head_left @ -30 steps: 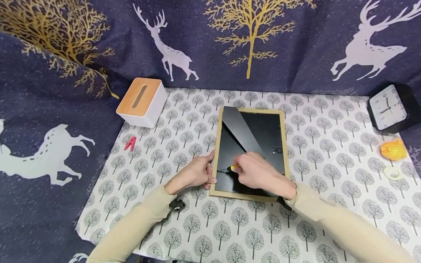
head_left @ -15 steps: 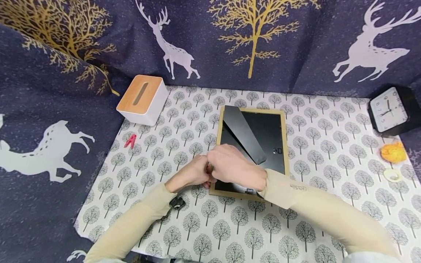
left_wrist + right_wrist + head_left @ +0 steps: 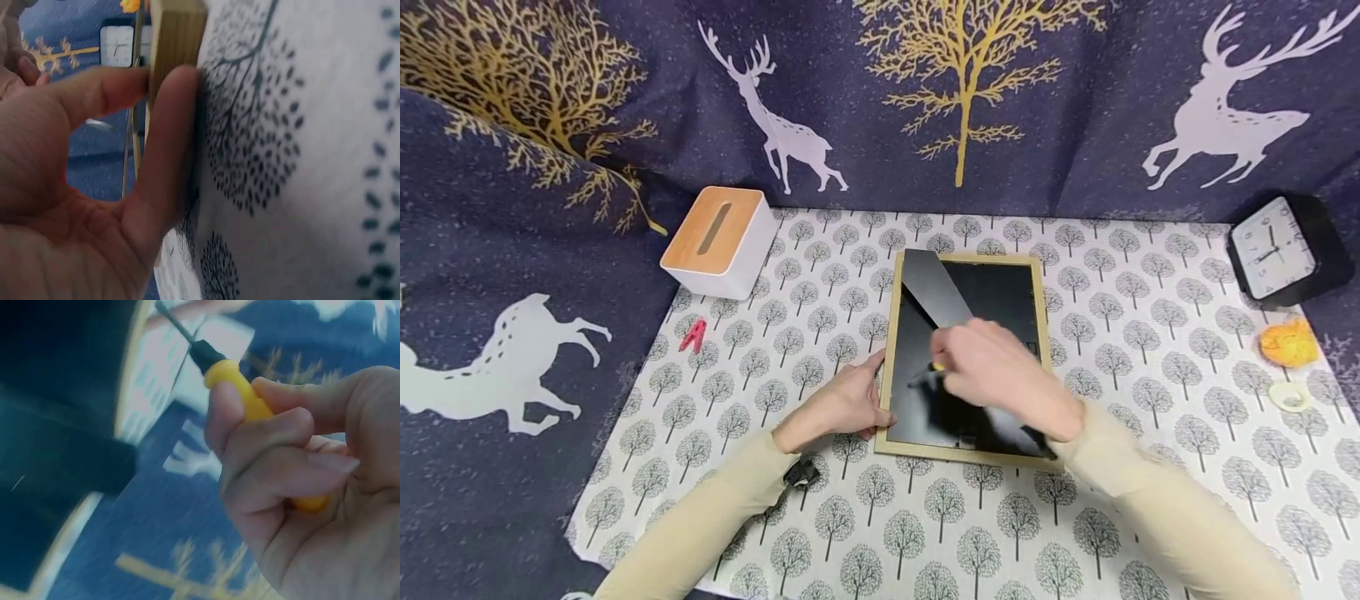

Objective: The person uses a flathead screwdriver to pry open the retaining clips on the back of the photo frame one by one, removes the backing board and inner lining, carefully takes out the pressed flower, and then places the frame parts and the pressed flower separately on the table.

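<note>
A picture frame with a light wooden rim (image 3: 962, 456) lies back side up, its black backing board (image 3: 910, 342) showing. A flat black stand leg (image 3: 934, 287) slants across the board, its lower part hidden by my right hand (image 3: 992, 367). That hand grips a screwdriver (image 3: 234, 384) by its yellow handle, with the thin metal shaft pointing left, close over the board. At the frame's left edge, my left hand (image 3: 846, 396) pinches the wooden rim (image 3: 178, 37) between thumb and fingers.
A tissue box (image 3: 718, 242) with a wooden lid stands at the back left, and a red letter A (image 3: 693, 335) lies in front of it. On the right are a black clock (image 3: 1277, 246), orange yarn (image 3: 1288, 342) and a pale ring (image 3: 1290, 397).
My right hand went left to the frame's edge beside my left hand, then came back right over the board with the screwdriver. My left hand has stayed at the rim.
</note>
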A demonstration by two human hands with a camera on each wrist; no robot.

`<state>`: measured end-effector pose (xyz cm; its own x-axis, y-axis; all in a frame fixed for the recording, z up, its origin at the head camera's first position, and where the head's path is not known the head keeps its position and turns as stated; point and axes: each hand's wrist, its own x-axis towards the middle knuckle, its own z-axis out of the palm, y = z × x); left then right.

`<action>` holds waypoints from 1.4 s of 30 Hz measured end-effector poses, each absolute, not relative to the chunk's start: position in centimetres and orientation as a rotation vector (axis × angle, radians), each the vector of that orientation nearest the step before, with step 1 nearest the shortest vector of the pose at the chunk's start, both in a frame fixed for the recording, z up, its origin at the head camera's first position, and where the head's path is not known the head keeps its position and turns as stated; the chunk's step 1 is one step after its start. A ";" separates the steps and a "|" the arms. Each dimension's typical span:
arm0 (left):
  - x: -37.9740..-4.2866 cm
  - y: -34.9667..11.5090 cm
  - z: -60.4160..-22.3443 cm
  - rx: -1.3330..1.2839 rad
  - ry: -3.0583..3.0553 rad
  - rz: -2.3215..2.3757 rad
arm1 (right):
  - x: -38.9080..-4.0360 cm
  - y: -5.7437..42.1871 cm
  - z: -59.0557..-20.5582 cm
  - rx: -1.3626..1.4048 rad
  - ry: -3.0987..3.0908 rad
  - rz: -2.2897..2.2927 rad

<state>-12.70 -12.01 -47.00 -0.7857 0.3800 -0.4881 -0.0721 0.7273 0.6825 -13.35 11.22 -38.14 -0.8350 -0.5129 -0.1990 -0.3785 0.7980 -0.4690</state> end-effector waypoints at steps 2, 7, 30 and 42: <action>-12.5 -12.0 -47.1 0.235 2.325 0.936 | -13.6 13.3 -38.4 -0.639 2.695 -0.700; -12.4 -12.2 -47.3 0.228 2.303 0.983 | -14.2 16.6 -39.4 -0.547 2.716 -0.823; -14.9 -15.0 -46.6 0.388 2.331 0.793 | -19.0 14.1 -44.8 -0.750 2.850 -0.812; -15.5 -15.1 -46.5 0.399 2.293 0.748 | -20.8 15.5 -46.7 -0.688 2.737 -0.983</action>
